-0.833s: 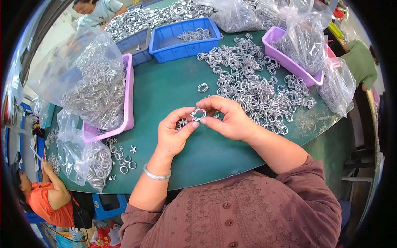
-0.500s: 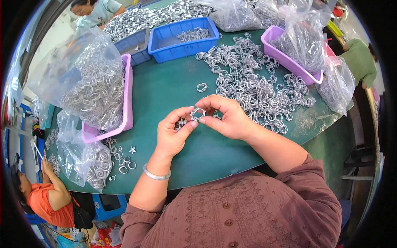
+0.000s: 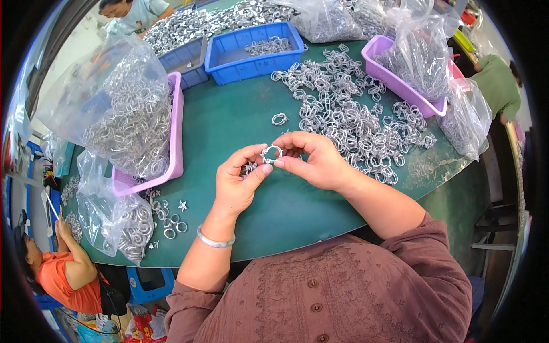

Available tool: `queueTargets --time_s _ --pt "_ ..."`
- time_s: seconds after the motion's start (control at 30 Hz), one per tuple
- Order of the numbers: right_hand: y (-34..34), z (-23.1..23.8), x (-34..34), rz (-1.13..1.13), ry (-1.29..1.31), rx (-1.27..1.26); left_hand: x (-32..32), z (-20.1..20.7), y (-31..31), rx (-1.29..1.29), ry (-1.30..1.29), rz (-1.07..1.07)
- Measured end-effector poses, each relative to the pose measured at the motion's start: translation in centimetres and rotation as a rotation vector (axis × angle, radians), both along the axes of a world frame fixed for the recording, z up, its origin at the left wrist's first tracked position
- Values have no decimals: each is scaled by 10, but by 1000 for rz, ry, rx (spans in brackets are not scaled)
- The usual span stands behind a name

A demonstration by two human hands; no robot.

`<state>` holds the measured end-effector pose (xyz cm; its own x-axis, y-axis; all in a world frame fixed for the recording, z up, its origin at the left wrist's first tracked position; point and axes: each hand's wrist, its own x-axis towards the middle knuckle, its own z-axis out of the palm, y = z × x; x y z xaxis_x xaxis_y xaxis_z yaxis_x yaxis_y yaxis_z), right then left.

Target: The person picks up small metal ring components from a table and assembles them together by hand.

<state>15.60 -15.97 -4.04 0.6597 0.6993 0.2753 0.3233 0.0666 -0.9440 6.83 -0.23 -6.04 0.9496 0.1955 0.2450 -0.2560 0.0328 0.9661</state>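
Note:
A silver metal ring [image 3: 273,154] with small decorations on its band is held upright over the green table [image 3: 229,120]. My left hand [image 3: 237,182] pinches its left side between thumb and fingers; a few more small metal pieces [image 3: 248,168] show in the curl of that hand. From the other side, the thumb and forefinger of my right hand [image 3: 318,161] close on the same ring. Just beyond my hands lies a lone ring [image 3: 279,119]. A wide pile of similar rings [image 3: 349,117] spreads to the right, behind my right hand.
Blue bins [image 3: 251,68] stand at the back. Purple baskets [image 3: 176,137] with full plastic bags [image 3: 123,128] flank both sides. Loose rings and a star piece [image 3: 182,204] lie at left. Other people sit at left [image 3: 66,274], far left and right.
The ring has turned slightly between my fingertips and shifted a little to the left and up. Both hands keep hold of it; the pile looks unchanged.

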Motion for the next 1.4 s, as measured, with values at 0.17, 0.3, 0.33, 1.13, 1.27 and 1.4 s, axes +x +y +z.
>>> queueTargets --time_s 0.17,0.3,0.33,1.13,1.27,1.4 --pt "-3 0 0 13 28 -9 0 0 -2 -8 9 -1" --pt "-3 1 3 8 10 13 4 2 -2 -23 1 -13" --pt "-2 1 3 2 7 23 4 2 -1 -15 -1 -8" --pt "-11 35 -17 170 -350 123 -34 30 -24 19 24 74" --pt "-14 49 -19 192 -447 111 -37 40 -28 20 89 89" --pt "-26 58 -23 154 -465 77 -39 52 -35 -39 179 62"
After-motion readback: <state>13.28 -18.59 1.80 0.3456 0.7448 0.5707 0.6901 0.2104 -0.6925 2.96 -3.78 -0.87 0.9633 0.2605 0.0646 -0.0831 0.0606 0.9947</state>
